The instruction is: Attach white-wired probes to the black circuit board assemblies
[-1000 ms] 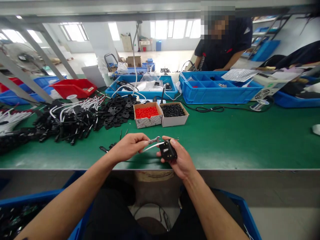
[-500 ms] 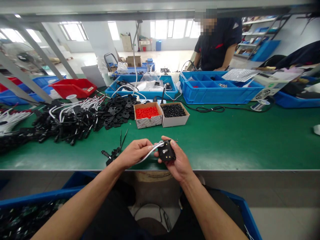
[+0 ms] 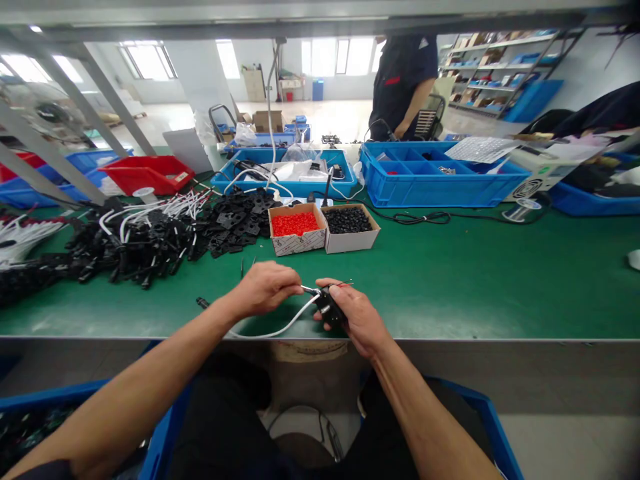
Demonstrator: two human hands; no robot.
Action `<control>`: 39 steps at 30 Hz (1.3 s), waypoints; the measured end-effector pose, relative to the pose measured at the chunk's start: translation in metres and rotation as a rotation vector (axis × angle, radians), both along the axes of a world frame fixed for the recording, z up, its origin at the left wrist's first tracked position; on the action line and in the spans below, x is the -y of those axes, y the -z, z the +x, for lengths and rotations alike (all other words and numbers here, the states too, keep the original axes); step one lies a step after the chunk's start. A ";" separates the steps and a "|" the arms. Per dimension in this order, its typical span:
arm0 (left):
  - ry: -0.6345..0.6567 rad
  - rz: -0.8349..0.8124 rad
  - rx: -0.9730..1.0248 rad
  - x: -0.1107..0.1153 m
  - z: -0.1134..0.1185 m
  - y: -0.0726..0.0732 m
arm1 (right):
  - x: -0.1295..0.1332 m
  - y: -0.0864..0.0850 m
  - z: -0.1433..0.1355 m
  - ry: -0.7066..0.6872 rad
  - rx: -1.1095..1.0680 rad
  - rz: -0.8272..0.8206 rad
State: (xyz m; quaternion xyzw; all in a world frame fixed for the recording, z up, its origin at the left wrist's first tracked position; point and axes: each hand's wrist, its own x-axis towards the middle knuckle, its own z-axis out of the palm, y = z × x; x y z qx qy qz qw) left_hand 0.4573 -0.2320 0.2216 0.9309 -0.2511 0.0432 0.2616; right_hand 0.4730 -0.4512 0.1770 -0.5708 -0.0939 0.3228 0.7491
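My right hand is wrapped round a small black housing above the table's front edge. Thin wire ends stick out past its thumb. A white cable leaves the housing and curves down to the left, passing under my left wrist. My left hand is closed in a pinch on a thin light-coloured piece that reaches the housing's upper left; whether it is a wire or a tool is too small to tell. A black connector lies left of my left hand.
Boxes of red caps and black caps stand beyond my hands. Black parts with white cables are heaped at left. Blue trays line the back, beside a solder spool. A person stands behind them.
My left hand has moved slightly up and let the white cable hang in a loop. The black housing has tilted in my right hand. The person behind has shifted left.
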 end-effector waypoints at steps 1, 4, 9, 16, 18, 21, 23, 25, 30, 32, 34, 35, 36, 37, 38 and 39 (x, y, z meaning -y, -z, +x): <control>0.090 0.200 0.155 -0.002 0.004 -0.013 | 0.001 0.001 0.002 -0.018 0.078 -0.095; 0.360 0.537 0.384 -0.001 0.008 -0.045 | 0.001 0.002 0.005 -0.060 0.279 -0.304; 0.238 0.543 0.357 -0.004 -0.001 -0.047 | -0.003 0.000 0.001 -0.007 0.116 -0.178; -0.217 0.221 -0.017 -0.004 -0.018 -0.013 | -0.002 -0.002 0.002 0.091 -0.076 0.038; -0.268 -0.059 -0.270 0.002 -0.020 -0.007 | -0.004 -0.001 0.000 0.097 -0.098 0.109; -0.292 -0.386 -0.503 0.012 -0.022 0.001 | -0.008 0.001 -0.003 0.127 -0.127 0.180; -0.322 -0.512 -0.571 0.019 -0.024 0.006 | -0.011 0.003 -0.006 0.144 -0.139 0.218; -0.347 -0.620 -0.622 0.026 -0.027 0.010 | -0.014 0.005 -0.007 0.169 -0.134 0.250; -0.391 -0.875 -0.716 0.041 -0.036 0.015 | -0.021 0.007 -0.011 0.221 -0.114 0.302; -0.411 -0.964 -0.767 0.047 -0.040 0.015 | -0.023 0.006 -0.013 0.223 -0.115 0.325; -0.439 -1.036 -0.799 0.053 -0.043 0.015 | -0.025 0.005 -0.015 0.235 -0.111 0.351; -0.460 -1.053 -0.801 0.056 -0.044 0.015 | -0.026 0.005 -0.016 0.245 -0.105 0.361; -0.482 -1.059 -0.795 0.059 -0.044 0.015 | -0.027 0.005 -0.017 0.254 -0.096 0.368; -0.501 -1.058 -0.790 0.061 -0.044 0.016 | -0.027 0.005 -0.017 0.262 -0.085 0.370; -0.506 -1.054 -0.797 0.063 -0.044 0.018 | -0.027 0.006 -0.017 0.266 -0.072 0.368; -0.497 -1.054 -0.808 0.065 -0.044 0.020 | -0.026 0.006 -0.018 0.268 -0.059 0.361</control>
